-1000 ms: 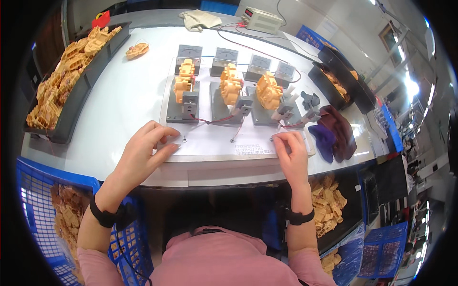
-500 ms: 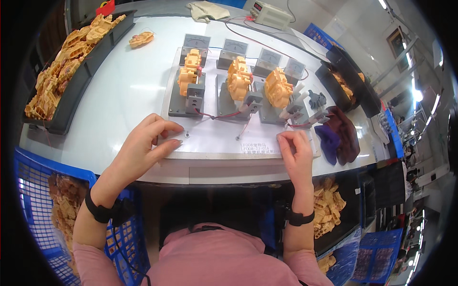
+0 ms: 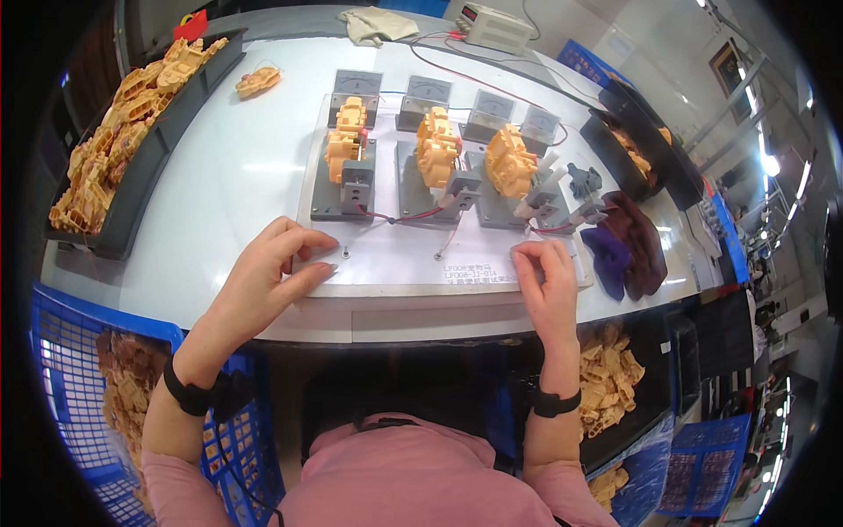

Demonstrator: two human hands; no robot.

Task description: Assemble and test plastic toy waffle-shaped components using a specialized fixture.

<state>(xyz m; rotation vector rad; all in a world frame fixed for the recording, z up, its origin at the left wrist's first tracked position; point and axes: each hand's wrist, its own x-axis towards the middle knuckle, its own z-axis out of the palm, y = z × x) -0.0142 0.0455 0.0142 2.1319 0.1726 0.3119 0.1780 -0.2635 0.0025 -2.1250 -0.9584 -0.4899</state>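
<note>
My left hand (image 3: pixel 277 268) rests at the front left edge of a white board (image 3: pixel 386 275), thumb and fingers apart and holding nothing, beside a small screw (image 3: pixel 346 253). At the board's front right lies my right hand (image 3: pixel 551 279), its fingers loosely curled together, with nothing seen in them. Beyond the hands stand three grey fixtures, each bearing an orange-yellow plastic gearbox-like assembly: left (image 3: pixel 345 145), middle (image 3: pixel 436 149) and right (image 3: pixel 511 162). Red and black wires link small grey blocks in front of them. Panel meters (image 3: pixel 358 83) stand behind; their needles are too small to read.
A long black bin (image 3: pixel 145 189) of yellow parts stands at left, with one loose part (image 3: pixel 258 83) beside it. Dark cloths (image 3: pixel 628 246) lie at right. A power supply (image 3: pixel 494 29) sits at the back. Blue crates (image 3: pixel 105 325) and a black bin (image 3: pixel 645 422) flank my lap.
The whole view has shifted slightly. Both hands keep their place on the board, and the yellow assemblies stay on their fixtures.
</note>
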